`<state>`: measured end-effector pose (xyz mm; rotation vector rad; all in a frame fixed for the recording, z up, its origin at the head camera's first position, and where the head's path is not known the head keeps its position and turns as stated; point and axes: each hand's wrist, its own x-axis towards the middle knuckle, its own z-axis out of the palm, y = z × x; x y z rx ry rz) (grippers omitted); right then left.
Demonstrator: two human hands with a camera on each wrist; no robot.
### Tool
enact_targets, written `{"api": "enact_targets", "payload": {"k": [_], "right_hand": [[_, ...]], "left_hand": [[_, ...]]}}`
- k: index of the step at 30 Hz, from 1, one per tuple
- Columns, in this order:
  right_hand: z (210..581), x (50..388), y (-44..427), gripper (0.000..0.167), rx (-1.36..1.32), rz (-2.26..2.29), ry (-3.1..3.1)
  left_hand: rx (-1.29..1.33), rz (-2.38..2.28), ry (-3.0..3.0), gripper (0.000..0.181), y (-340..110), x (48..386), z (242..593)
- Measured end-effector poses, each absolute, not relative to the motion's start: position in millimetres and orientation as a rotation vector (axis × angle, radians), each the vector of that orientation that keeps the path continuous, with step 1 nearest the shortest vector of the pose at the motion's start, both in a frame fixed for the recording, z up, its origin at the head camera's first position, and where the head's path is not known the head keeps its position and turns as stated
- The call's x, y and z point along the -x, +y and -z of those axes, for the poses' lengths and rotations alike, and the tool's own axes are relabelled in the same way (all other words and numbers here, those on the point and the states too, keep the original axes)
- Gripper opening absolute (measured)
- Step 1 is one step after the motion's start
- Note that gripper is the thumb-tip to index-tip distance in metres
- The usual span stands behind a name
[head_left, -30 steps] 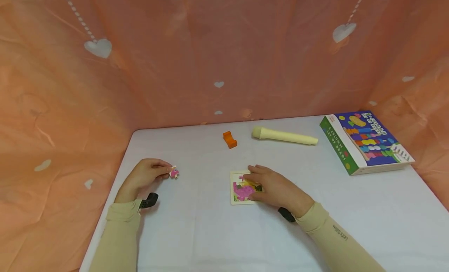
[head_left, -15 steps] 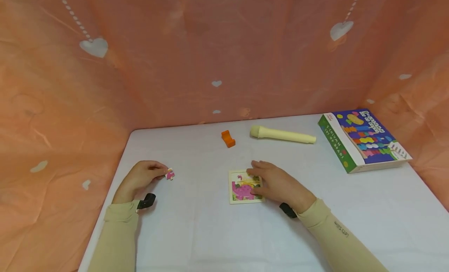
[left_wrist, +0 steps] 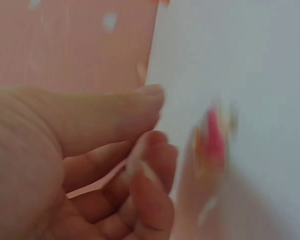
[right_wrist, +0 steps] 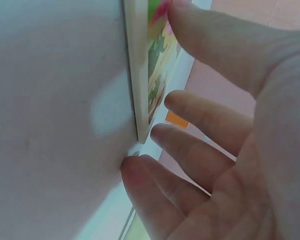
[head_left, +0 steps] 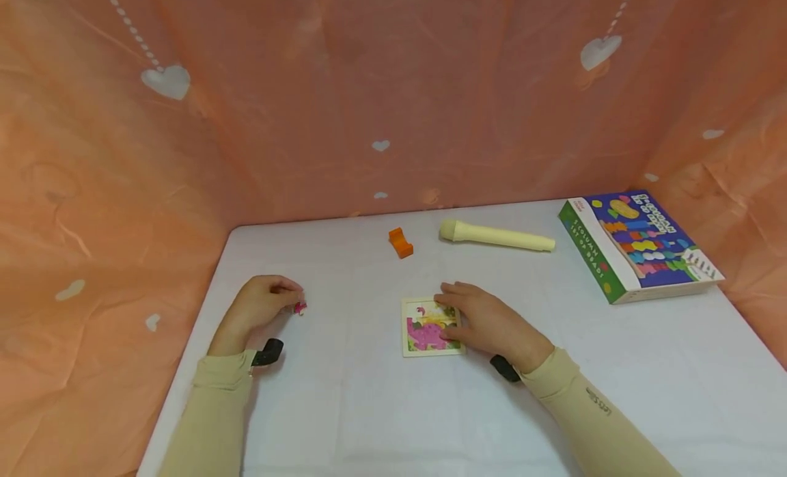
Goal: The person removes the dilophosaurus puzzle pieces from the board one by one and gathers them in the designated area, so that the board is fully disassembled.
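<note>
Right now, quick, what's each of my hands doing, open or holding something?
Left hand: pink puzzle piece at its fingertips; blur hides whether it's gripped.
Right hand: open, reaching over the puzzle board's edge.

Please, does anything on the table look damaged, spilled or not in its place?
Nothing looks spilled or damaged. Only the puzzle looks unfinished: a pale patch near its upper left may be a gap, and the left hand holds a pink piece.
</note>
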<state>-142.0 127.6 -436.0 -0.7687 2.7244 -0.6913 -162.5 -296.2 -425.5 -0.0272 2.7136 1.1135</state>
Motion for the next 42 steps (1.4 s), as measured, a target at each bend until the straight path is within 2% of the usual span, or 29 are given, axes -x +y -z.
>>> {"api": "enact_targets", "payload": {"k": [11,16,25,32,42], "right_hand": [[437.5,144.6,124.8,0.062,0.734,0.697,2.72],[437.3,145.4,123.9,0.057,0.726,0.689,2.738],[437.1,144.4,118.1,0.051,0.696,0.73,2.72],[437.0,142.9,121.1,0.047,0.66,0.739,2.751],[436.1,144.1,125.7,0.048,0.667,0.746,2.755]], "left_hand": [[-0.332,-1.119,2.636,0.003,-153.7,161.1,421.4],[-0.37,-0.991,2.637,0.006,-113.5,163.5,425.8],[-0.257,-0.935,2.658,0.01,-103.1,155.9,430.7],[-0.331,-0.881,2.722,0.017,-97.1,154.8,434.2],[-0.294,-0.898,2.726,0.016,-90.7,157.2,434.6]]}}
